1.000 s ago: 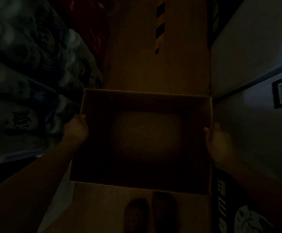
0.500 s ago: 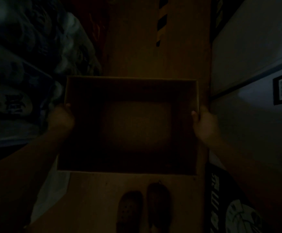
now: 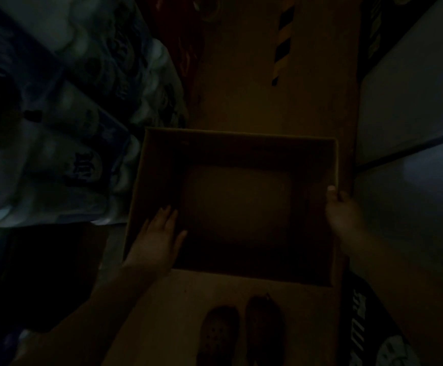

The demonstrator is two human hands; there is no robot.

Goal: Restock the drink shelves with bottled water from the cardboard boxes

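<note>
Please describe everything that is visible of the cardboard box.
The cardboard box is brown, rectangular and open at the top, and it appears empty inside, though the picture is dark. It is held above the floor. The right hand grips its right wall, thumb over the rim. The left hand lies with straight fingers at its left wall.

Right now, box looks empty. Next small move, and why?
Probably take the left wall again and set the cardboard box aside. No bottles show inside it, the left hand lies flat and open at that wall, and only the right hand has a grip on the rim.
</note>
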